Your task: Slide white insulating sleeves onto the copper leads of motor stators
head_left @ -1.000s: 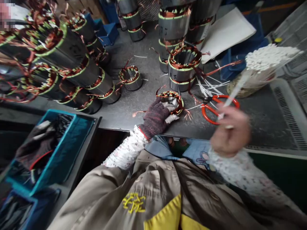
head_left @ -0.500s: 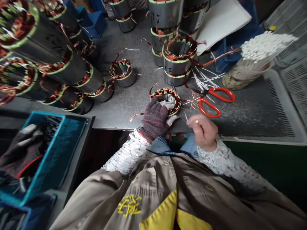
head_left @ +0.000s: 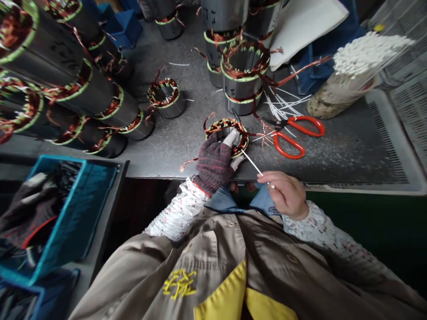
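Observation:
My left hand (head_left: 215, 162), in a dark knitted glove, grips the near rim of a small motor stator (head_left: 227, 130) with copper windings and green slot liners, standing at the table's front edge. My bare right hand (head_left: 286, 194) pinches a thin white sleeve tube (head_left: 252, 163), which slants up and left with its tip close to the stator's rim and my left fingers. Red-handled scissors (head_left: 293, 135) lie just right of the stator, with loose white tubes beside them.
Stacks of larger wound stators (head_left: 70, 89) fill the left of the grey table (head_left: 350, 151); more stators (head_left: 243, 66) stand behind. A bundle of white tubes (head_left: 360, 62) sits at the right. A teal bin (head_left: 83, 209) of dark parts stands at lower left.
My right hand came back from the tube bundle toward my body with a white tube, and now points it at the stator. My left hand stayed on the stator.

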`<state>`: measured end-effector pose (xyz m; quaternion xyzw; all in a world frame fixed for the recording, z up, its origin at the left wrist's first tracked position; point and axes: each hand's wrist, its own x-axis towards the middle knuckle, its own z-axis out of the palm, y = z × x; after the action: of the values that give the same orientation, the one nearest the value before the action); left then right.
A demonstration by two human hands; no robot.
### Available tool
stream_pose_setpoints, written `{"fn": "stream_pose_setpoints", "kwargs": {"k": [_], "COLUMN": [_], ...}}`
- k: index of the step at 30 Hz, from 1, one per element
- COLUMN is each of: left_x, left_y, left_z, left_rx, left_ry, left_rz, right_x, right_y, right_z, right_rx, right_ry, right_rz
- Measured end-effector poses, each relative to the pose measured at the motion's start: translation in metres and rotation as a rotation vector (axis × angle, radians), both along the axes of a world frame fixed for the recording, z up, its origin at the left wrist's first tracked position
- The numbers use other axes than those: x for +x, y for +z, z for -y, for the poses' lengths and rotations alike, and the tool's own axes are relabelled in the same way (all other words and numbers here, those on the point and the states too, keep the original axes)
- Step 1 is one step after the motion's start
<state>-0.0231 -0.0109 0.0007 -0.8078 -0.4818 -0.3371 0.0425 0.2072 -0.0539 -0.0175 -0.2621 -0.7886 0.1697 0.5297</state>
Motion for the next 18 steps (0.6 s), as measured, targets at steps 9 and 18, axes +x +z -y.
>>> {"fn": "stream_pose_setpoints", "kwargs": {"k": [9,18], "left_x": [0.0,0.005], "left_y": [0.001,0.009], "left_z": [0.001,0.002], "left_rx": [-0.127,-0.185], "left_ry": [-0.076,-0.113], "left_rz": [0.228,0.507], "right_x": [-0.026,-0.051], "right_y": [0.009,0.018], "right_z": [-0.023,-0.045], "right_rx": [-0.271,-0.479], "right_ry": [-0.111,-0.109], "right_rz": [-0.033,-0.102]}}
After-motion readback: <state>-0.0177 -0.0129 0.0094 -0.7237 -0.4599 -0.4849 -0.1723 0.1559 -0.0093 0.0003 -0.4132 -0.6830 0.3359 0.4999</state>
